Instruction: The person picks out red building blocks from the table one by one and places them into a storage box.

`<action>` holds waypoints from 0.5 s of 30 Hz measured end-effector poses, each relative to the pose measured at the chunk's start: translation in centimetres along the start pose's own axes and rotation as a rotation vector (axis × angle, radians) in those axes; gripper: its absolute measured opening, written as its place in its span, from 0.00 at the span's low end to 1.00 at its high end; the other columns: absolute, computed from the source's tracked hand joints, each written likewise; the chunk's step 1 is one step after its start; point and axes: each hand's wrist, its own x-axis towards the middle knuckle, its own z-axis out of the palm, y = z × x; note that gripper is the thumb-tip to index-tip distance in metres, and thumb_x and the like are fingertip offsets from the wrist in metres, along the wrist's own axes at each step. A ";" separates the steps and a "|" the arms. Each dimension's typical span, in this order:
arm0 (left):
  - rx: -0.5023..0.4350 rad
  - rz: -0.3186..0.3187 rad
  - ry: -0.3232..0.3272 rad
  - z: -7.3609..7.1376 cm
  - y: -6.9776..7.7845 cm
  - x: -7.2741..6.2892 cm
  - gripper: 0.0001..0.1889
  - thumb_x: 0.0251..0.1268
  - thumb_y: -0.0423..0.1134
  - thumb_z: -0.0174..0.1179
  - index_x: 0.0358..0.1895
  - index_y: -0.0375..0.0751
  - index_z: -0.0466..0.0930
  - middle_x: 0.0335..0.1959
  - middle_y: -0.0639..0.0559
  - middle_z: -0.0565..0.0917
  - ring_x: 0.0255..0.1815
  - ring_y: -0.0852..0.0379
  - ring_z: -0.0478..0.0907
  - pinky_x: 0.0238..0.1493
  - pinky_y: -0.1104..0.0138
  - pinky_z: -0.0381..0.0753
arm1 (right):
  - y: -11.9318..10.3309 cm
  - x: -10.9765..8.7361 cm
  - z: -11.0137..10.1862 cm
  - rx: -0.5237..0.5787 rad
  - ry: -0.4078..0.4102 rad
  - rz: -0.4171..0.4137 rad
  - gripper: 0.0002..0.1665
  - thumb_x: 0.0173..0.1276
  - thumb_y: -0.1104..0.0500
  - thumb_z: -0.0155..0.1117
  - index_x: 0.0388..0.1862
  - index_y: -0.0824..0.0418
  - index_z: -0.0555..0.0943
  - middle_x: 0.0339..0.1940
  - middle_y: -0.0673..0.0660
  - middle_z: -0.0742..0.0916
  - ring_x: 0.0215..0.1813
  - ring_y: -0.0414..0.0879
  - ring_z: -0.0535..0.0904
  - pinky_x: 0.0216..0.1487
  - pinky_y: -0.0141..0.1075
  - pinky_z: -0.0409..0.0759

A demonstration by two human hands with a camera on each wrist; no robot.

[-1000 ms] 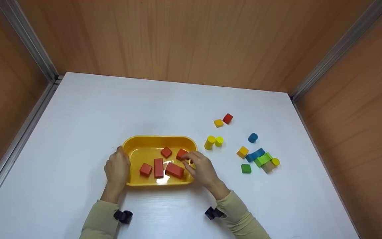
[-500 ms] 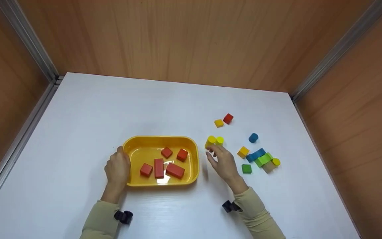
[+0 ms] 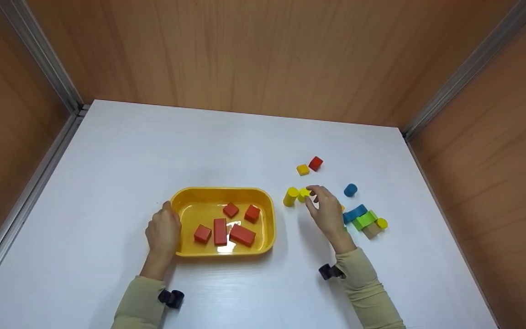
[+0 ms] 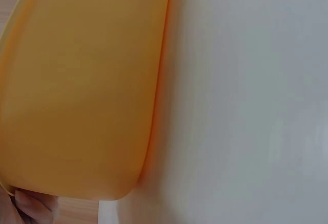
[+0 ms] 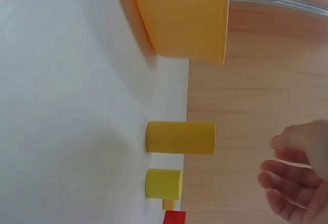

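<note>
A yellow tray [image 3: 226, 252] with several red blocks in it, one of them a long red block [image 3: 220, 232], lies before me. My left hand [image 3: 162, 230] grips its left rim; in the left wrist view the fingers [image 4: 36, 206] curl at the tray's edge. To the right of the tray my right hand [image 3: 327, 217] hovers over the table, fingers loosely bent and holding nothing. Its fingertips overlap a short yellow cylinder [image 3: 303, 195] in the head view. Beside that stands a taller yellow cylinder [image 5: 180, 137]. Part of the block group is hidden behind the right hand.
Farther back lie a red cube [image 3: 316, 163] and a small orange-yellow block [image 3: 302, 170]. Right of the right hand are a blue cylinder [image 3: 350, 190] and a cluster with blue, green [image 3: 364, 220] and plain wood blocks. Wooden walls enclose the white table [image 3: 190, 146].
My right hand has left the red cube in the tray's right side and moved right, past the taller yellow cylinder. The left hand stays on the tray rim.
</note>
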 end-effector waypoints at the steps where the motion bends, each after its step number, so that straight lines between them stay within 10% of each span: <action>1: 0.001 0.000 0.001 0.0 0.0 0.0 0.11 0.61 0.28 0.48 0.43 0.23 0.69 0.27 0.32 0.78 0.24 0.38 0.77 0.22 0.52 0.76 | 0.2 0.2 0.0 -0.008 0.000 0.006 0.15 0.57 0.65 0.62 0.44 0.63 0.77 0.35 0.57 0.81 0.31 0.46 0.74 0.34 0.34 0.77; 15: 0.006 -0.006 -0.004 0.0 0.2 0.1 0.11 0.61 0.29 0.47 0.43 0.24 0.70 0.27 0.33 0.78 0.23 0.39 0.77 0.21 0.52 0.76 | 3.5 3.8 0.8 -0.057 -0.100 0.168 0.23 0.58 0.61 0.62 0.53 0.62 0.70 0.45 0.62 0.77 0.41 0.52 0.75 0.45 0.40 0.75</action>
